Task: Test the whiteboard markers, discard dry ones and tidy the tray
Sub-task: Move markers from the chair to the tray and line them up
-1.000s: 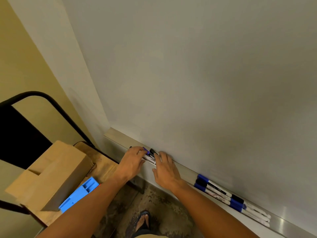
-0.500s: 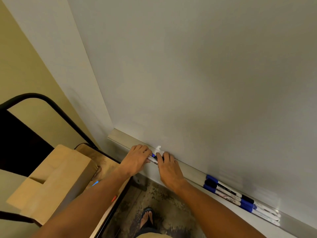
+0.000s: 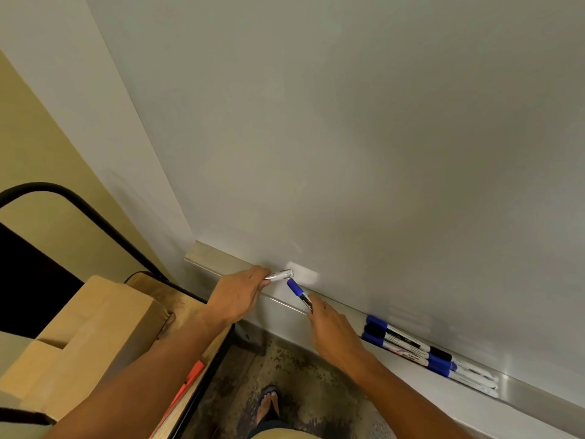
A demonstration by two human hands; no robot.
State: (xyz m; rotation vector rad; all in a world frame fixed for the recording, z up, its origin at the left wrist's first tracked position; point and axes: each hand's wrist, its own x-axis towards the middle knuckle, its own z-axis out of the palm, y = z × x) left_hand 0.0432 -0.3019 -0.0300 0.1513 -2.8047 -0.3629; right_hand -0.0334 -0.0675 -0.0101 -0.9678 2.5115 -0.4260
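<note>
The left hand (image 3: 239, 294) pinched a grey-white marker barrel (image 3: 280, 275) over the tray (image 3: 342, 307); the right hand (image 3: 332, 327) gripped the blue-capped marker (image 3: 299, 291), seemingly for testing. Tidied markers (image 3: 411, 346) lay rightward

No legible text anywhere. Dark print runs along the white marker barrel (image 3: 280, 275) held in the left hand (image 3: 235, 294) — too blurred to read. Labels on the markers lying in the tray (image 3: 408, 345) show black and red marks — also unreadable.
</note>
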